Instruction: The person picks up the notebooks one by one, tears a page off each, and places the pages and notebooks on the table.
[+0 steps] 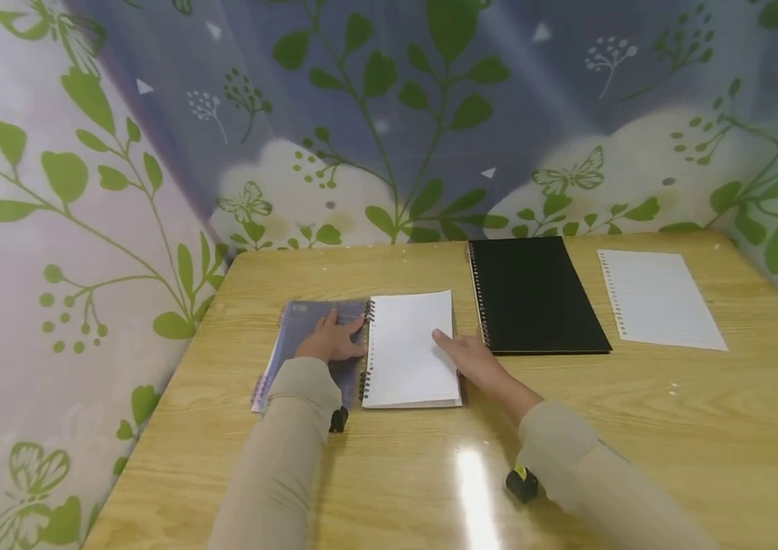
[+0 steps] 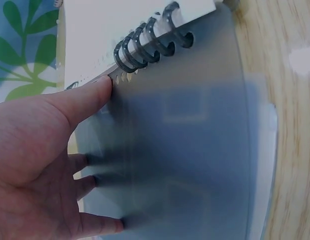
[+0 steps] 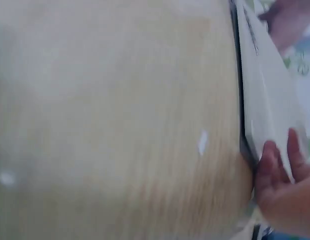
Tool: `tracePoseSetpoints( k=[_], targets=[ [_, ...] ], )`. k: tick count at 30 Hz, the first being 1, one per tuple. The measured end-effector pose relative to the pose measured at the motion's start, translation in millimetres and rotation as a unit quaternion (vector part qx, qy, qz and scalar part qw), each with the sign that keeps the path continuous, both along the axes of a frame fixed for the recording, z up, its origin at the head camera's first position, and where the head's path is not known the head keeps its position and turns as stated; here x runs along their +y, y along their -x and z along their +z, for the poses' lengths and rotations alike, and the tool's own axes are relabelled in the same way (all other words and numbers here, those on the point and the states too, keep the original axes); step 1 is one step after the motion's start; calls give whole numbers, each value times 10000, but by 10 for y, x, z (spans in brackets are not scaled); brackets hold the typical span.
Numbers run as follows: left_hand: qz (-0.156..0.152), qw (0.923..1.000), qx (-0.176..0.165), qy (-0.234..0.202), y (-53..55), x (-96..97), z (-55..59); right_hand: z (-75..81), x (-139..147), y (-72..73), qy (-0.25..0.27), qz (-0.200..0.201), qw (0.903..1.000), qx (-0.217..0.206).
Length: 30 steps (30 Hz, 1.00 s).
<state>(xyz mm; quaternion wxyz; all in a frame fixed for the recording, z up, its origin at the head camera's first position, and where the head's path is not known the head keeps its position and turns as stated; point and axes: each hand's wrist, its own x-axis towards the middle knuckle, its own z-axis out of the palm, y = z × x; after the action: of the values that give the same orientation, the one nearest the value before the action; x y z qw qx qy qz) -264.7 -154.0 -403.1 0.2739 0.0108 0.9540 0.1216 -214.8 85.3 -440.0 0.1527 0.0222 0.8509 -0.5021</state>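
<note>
A spiral notebook lies open in the head view, with white pages (image 1: 408, 359) on the right and a translucent cover (image 1: 349, 374) folded out to the left. On that cover rests my left hand (image 1: 329, 341), fingers spread and straight; in the left wrist view its thumb (image 2: 97, 92) touches the cover beside the black coil (image 2: 137, 47). At the pages' right edge, my right hand (image 1: 476, 363) pinches the sheets, thumb on top and fingers at the side. The right wrist view shows that grip at the page corner (image 3: 257, 132), somewhat blurred.
Under the cover lies another notebook with a pinkish coil (image 1: 259, 389). A black spiral notebook (image 1: 536, 298) is to the right, beyond it a loose lined sheet (image 1: 660, 302) with punched holes. A leaf-patterned curtain (image 1: 389, 114) borders the wooden table (image 1: 636, 405).
</note>
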Motion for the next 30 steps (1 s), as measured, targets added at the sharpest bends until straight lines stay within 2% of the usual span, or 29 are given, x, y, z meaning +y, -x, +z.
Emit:
tracePoseSetpoints(
  k=[5, 8, 13, 21, 26, 30],
  targets=[
    [5, 10000, -38, -36, 14, -6, 16, 11, -19, -112, -984, 102, 9932, 610],
    [-16, 10000, -21, -68, 19, -7, 26, 3, -8, -122, -1191, 73, 9900, 750],
    [-159, 9998, 44, -106, 4, -14, 25, -14, 13, -128, -1067, 78, 9920, 668],
    [-135, 9998, 5, -145, -65, -39, 7, -83, 23, -158, -844, 148, 9943, 633],
    [-136, 9998, 45, -136, -55, -24, 13, -103, 70, -133, -699, 278, 9947, 700],
    [-154, 9998, 27, -75, -34, -12, 6, -118, 121, -126, -314, 309, 9975, 555]
  ],
)
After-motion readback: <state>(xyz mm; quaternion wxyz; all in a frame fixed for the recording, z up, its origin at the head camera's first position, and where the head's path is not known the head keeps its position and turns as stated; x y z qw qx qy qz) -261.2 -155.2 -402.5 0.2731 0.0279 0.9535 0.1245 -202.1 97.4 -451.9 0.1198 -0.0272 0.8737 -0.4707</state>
